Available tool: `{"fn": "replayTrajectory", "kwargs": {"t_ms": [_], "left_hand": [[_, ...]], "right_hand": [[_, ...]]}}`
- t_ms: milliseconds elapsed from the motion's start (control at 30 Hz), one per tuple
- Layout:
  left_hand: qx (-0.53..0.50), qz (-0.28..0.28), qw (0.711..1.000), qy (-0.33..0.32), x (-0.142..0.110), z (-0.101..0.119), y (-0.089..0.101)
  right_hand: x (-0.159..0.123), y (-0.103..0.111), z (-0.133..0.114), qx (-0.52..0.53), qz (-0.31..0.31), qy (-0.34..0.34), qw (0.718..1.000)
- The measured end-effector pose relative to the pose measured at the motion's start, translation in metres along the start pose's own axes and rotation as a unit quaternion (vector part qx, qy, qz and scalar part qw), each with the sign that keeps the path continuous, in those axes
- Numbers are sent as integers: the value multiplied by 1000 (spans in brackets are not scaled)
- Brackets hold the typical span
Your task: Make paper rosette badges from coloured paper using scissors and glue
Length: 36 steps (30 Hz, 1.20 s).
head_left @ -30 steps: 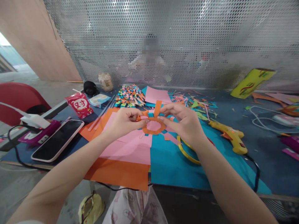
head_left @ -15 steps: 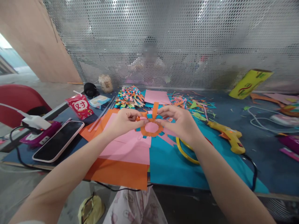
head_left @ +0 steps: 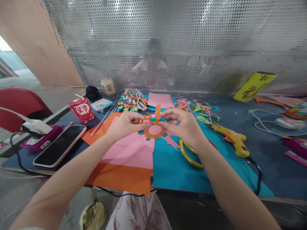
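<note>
Between my hands is an orange paper ring (head_left: 156, 134) with short blue and pink strips round its edge. A longer orange strip (head_left: 158, 111) stands up from its far side. My left hand (head_left: 130, 124) pinches the ring's upper left edge between thumb and fingers. On the upper right edge, my right hand (head_left: 181, 126) has thumb and fingers closed on the ring. Beneath lie pink paper (head_left: 127, 156), orange paper (head_left: 120, 179) and blue paper (head_left: 179, 174). Scissors with yellow handles (head_left: 188, 156) lie partly under my right forearm.
A yellow glue gun (head_left: 231, 139) lies on the right, its cord hanging off the front edge. Paper strip pieces (head_left: 133, 100) are piled at the back. A phone (head_left: 59, 145), a power strip (head_left: 40, 137) and a red packet (head_left: 81, 109) are left; a yellow tube (head_left: 254, 86) leans at back right.
My hands stay at the ring with only slight finger shifts. The upright orange strip tilts a little differently. The whole view has shifted slightly.
</note>
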<state>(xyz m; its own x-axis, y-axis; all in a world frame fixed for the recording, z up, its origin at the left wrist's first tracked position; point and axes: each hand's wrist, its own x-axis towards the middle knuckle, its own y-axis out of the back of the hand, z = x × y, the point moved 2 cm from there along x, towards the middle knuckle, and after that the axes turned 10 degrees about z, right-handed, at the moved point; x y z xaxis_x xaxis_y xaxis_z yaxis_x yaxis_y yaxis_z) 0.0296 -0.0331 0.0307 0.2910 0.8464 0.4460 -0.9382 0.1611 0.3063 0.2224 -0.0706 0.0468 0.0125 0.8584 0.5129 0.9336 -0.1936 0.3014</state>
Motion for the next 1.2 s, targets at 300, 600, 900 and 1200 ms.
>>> {"fn": "replayTrajectory", "kwargs": {"t_ms": [300, 600, 900, 1200], "left_hand": [[34, 24, 999, -18, 1, -5, 3], [255, 117, 894, -348, -4, 7, 9], [159, 123, 882, -426, -9, 11, 13], [-148, 129, 977, -79, 8, 9, 14]], "right_hand": [[-2, 0, 1, -30, -8, 64, 997], [-2, 2, 5, -249, 80, 319, 911], [-10, 13, 0, -367, 160, 409, 820], [-8, -1, 3, -292, 21, 429, 855]]}}
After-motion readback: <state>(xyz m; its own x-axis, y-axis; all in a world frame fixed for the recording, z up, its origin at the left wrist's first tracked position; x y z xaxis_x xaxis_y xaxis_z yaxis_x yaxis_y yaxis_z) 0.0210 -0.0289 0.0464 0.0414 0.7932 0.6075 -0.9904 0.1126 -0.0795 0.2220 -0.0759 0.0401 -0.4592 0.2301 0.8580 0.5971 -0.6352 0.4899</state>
